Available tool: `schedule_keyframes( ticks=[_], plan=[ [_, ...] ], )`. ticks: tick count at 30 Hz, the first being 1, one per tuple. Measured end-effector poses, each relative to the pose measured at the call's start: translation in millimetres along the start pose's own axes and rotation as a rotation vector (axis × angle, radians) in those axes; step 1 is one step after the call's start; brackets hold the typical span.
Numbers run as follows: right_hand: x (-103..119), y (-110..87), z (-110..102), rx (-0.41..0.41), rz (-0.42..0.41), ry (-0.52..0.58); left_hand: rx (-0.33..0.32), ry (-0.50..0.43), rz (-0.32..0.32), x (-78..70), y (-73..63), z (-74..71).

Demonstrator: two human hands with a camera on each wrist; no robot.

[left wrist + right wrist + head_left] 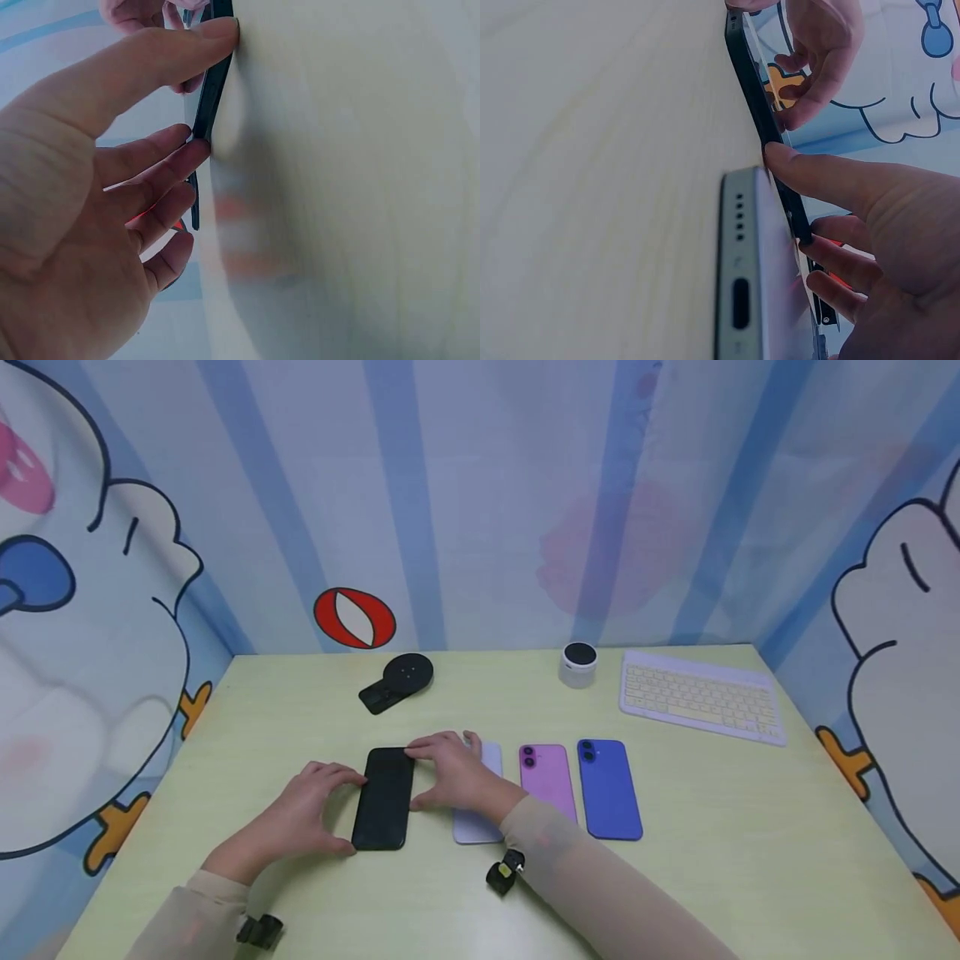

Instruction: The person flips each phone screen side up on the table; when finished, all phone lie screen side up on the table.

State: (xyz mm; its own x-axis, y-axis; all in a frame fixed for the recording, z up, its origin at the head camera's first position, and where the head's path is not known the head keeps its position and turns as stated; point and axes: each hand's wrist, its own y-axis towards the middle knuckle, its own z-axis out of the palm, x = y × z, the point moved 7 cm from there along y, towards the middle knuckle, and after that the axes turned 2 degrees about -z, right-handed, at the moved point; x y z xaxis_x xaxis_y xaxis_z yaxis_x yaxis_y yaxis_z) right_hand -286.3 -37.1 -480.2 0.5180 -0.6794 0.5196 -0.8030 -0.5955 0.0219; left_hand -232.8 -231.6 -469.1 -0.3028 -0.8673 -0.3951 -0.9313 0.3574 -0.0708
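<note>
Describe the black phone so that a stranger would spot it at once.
On the pale table, in the head view, a row runs from right to left: blue phone, pink phone, lilac phone, then the black phone at the left end. It is the only black one in that row, its upper face plain, with no camera lenses showing.

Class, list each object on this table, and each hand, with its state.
Black phone, flat, dark face up
Left hand, touching black phone's left edge
Right hand, touching black phone's right edge
Lavender phone, flat, partly hidden
Pink phone, flat, back up
Blue phone, flat, back up
Keyboard, flat, keys up
White cylinder, upright
Black round-headed device, lying, round face showing
</note>
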Motion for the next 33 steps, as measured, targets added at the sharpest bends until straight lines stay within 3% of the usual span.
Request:
schedule_keyframes(
  ticks=[8,13,18,27,33],
  plan=[
    [0,-7.9,-12,0.009,-0.039,-0.076,0.001,0.067,0.052,-15.2,1.2,-2.6],
    [-19,-24.5,-25,-0.010,-0.023,-0.019,-0.036,0.009,0.048,-27.2,5.4,-1.5],
    [-41,-46.4,-39,-0.011,0.029,0.010,-0.050,0.011,0.049,-45.1,17.5,5.8],
    [-61,-76.9,-58,-0.044,0.026,-0.013,0.023,0.020,0.084,-75.7,31.9,29.4],
    [-73,-83.9,-62,-0.043,0.030,-0.060,0.047,0.000,0.095,-93.1,40.0,35.7]
  ],
)
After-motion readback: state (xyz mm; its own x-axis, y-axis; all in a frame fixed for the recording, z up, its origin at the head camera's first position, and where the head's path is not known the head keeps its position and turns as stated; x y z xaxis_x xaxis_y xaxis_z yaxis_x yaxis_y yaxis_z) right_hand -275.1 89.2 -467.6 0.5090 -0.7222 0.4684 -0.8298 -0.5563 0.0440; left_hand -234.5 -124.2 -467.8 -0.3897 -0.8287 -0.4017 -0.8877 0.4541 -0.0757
